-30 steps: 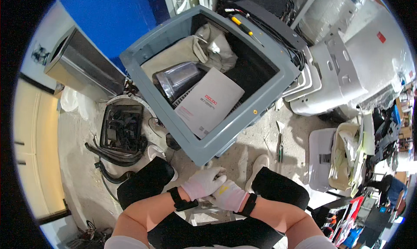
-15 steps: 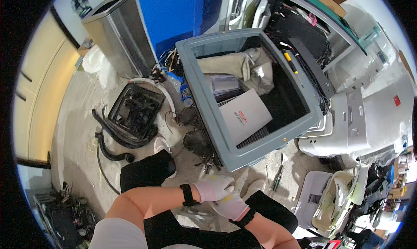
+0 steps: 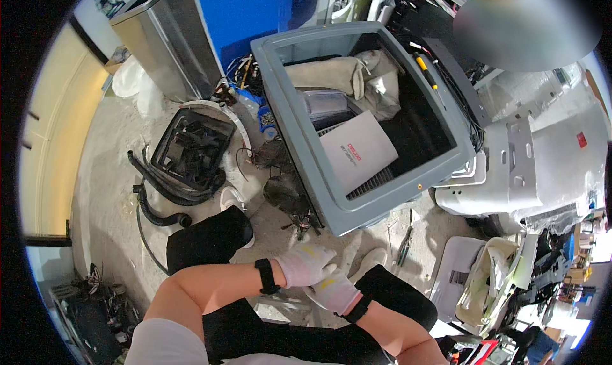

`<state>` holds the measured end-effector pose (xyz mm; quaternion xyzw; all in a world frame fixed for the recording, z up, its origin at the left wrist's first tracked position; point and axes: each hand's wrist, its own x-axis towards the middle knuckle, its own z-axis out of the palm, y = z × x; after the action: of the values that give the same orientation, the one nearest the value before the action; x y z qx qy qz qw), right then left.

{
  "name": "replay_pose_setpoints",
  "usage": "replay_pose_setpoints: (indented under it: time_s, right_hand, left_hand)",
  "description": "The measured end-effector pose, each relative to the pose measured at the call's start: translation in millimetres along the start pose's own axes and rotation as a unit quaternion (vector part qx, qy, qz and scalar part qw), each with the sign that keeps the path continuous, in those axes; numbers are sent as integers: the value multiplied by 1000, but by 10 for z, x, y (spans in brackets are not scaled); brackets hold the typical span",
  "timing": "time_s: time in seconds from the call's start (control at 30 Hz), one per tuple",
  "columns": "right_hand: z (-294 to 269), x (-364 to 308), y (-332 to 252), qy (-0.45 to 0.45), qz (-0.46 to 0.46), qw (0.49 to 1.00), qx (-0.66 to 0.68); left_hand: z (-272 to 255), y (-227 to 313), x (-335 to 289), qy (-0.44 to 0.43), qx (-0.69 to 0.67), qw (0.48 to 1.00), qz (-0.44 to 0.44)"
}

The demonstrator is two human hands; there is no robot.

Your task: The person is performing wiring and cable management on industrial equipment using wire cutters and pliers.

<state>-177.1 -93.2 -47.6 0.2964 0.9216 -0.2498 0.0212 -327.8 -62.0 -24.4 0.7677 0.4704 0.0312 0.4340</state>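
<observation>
My left hand [image 3: 306, 264], in a white work glove with a black band at the wrist, is held over my lap with its fingers curled. My right hand [image 3: 335, 292], gloved the same way, touches it from below and the right, also with bent fingers. Whatever lies between the fingers, if anything, is hidden. Just beyond the hands stands a large grey plastic frame or housing [image 3: 370, 213] with a wide opening. Inside it are a white printed booklet or sheet [image 3: 360, 151], a beige cloth-like bundle [image 3: 325, 77] and a clear plastic part [image 3: 325, 105].
On the floor at left lie a black tray of dark parts [image 3: 191, 151] and black corrugated hoses [image 3: 159, 218]. Green-handled pliers [image 3: 404, 247] lie at right. A yellow-handled screwdriver [image 3: 423, 71] rests on the housing's rim. White plastic panels [image 3: 491, 180] stand at right, a metal bin [image 3: 172, 40] at back left.
The view has shifted slightly, so the housing and floor items sit a little higher in the picture. My hands stay together in nearly the same pose. A blurred patch now covers the upper right.
</observation>
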Motion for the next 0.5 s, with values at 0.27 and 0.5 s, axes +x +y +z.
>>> replay_pose_setpoints:
  time_s: [0.27, 0.5]
  right_hand:
    - [129, 19, 16, 26, 5, 999, 38]
    - [125, -42, 79, 34, 1, 998, 53]
  left_hand:
    - [5, -18, -33, 2, 25, 1000, 8]
    - [27, 42, 70, -3, 20, 1000, 7]
